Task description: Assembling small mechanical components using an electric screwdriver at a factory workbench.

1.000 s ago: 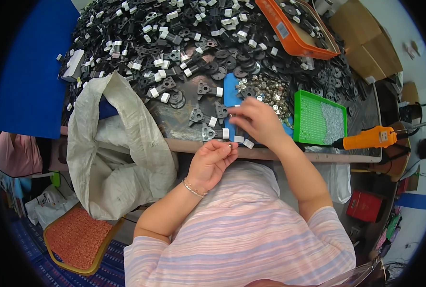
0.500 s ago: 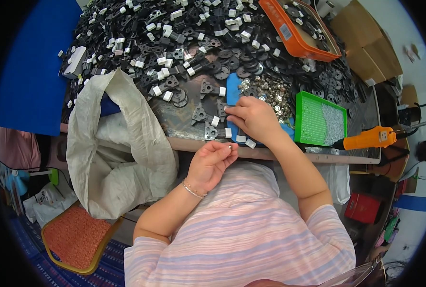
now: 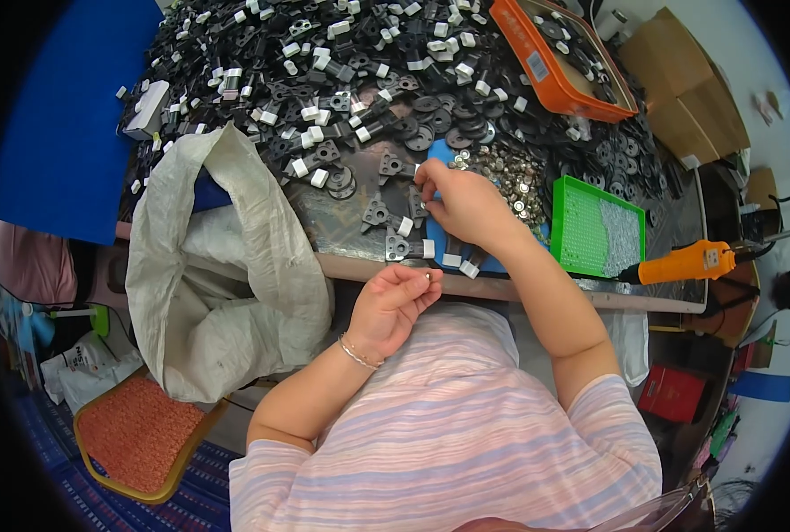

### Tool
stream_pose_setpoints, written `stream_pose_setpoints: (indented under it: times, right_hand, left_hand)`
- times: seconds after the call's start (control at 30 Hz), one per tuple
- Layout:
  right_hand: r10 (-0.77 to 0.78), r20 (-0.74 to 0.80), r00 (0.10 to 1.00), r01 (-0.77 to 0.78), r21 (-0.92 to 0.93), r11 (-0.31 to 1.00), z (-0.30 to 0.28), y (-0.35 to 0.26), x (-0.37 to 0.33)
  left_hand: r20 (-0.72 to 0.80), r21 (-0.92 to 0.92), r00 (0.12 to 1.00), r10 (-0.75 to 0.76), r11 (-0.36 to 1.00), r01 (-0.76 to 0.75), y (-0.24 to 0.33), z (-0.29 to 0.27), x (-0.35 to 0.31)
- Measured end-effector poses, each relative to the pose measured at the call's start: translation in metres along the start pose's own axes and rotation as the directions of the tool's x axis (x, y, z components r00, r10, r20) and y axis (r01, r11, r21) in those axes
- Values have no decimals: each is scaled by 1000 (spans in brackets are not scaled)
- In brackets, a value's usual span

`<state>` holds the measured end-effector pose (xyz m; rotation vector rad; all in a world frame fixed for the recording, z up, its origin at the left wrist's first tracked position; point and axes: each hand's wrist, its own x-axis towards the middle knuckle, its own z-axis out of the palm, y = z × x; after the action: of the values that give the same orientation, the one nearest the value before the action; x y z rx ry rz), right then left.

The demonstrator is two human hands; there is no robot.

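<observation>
My left hand (image 3: 393, 306) is closed in front of the table edge, with a small metal piece (image 3: 428, 277) pinched between thumb and fingertips. Over the table, my right hand (image 3: 467, 206) has its fingers bent and spread apart from the thumb, with no object visible between them. Beneath its fingertips lies a black bracket (image 3: 418, 202), partly hidden by the hand. Nearby are several more black brackets with white ends, including one (image 3: 396, 246) at the table edge and one (image 3: 376, 214) farther left. A blue mat (image 3: 437, 152) shows under the right hand, beside a heap of small metal fasteners (image 3: 516, 182).
Black parts with white ends (image 3: 324, 80) are heaped across the back. A green tray (image 3: 581, 226) of small clear pieces, an orange power screwdriver (image 3: 687, 263) and an orange bin (image 3: 562, 75) stand right. Left, a whitish sack (image 3: 169, 293) hangs open against the table.
My right hand has moved slightly forward and its fingertips have lifted off the black bracket. My left hand stays put, still pinching the small metal piece. The view has shifted slightly.
</observation>
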<state>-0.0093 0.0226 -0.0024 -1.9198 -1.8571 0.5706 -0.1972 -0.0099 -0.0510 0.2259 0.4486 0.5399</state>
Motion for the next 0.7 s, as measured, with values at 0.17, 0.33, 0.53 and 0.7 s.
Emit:
stream_pose_setpoints:
  times: [0.17, 0.33, 0.53, 0.7]
  right_hand:
    - [-34, 10, 999, 34, -27, 999, 1, 1, 6]
    - [-27, 87, 996, 16, 120, 993, -6, 7, 13]
    - [53, 318, 947, -133, 237, 962, -16, 12, 23]
    - [59, 422, 905, -283, 492, 823, -14, 25, 42]
  left_hand:
    - [15, -13, 1000, -11, 1000, 11, 2, 1, 1]
    - [9, -12, 1000, -12, 1000, 12, 4, 0, 2]
    - [3, -6, 1000, -12, 1000, 12, 5, -1, 2]
    - [-10, 14, 1000, -2, 1000, 2, 10, 0, -1]
